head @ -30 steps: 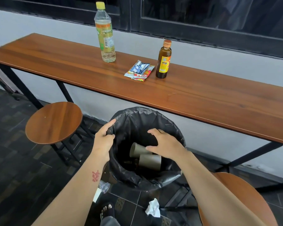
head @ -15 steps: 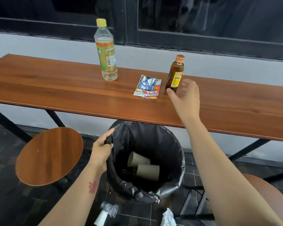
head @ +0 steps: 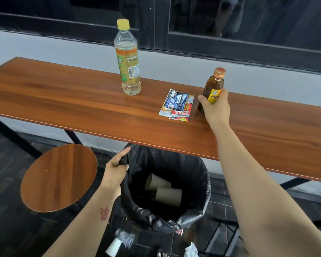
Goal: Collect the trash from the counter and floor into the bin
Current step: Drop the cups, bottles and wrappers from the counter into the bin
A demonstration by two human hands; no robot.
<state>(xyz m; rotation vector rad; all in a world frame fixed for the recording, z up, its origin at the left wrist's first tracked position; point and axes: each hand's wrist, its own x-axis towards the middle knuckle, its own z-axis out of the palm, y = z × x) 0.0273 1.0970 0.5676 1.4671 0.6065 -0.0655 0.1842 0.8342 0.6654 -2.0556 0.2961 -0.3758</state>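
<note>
My right hand (head: pixel 214 108) is wrapped around a small brown glass bottle (head: pixel 213 86) with an orange cap, standing on the wooden counter (head: pixel 82 101). Just left of it lie flat snack wrappers (head: pixel 177 107). Further left stands a tall clear plastic bottle (head: pixel 127 58) with a yellow cap. Below the counter edge is a bin (head: pixel 193 169) lined with a black bag, holding two brown paper cups (head: pixel 163 189). My left hand (head: pixel 117 169) grips the bag's left rim. On the floor by the bin lie a crushed clear cup (head: pixel 125 238), a white cup (head: pixel 113 247) and a crumpled tissue (head: pixel 191 250).
A round wooden stool (head: pixel 58 178) stands left of the bin, under the counter's front edge. Black metal counter legs (head: pixel 11 134) run down at the left. A grey wall and dark window frames rise behind the counter. The floor is dark tile.
My right hand left the bin, reached up over the counter and closed around the brown bottle. My left hand stayed on the bag's rim. The view shifted upward.
</note>
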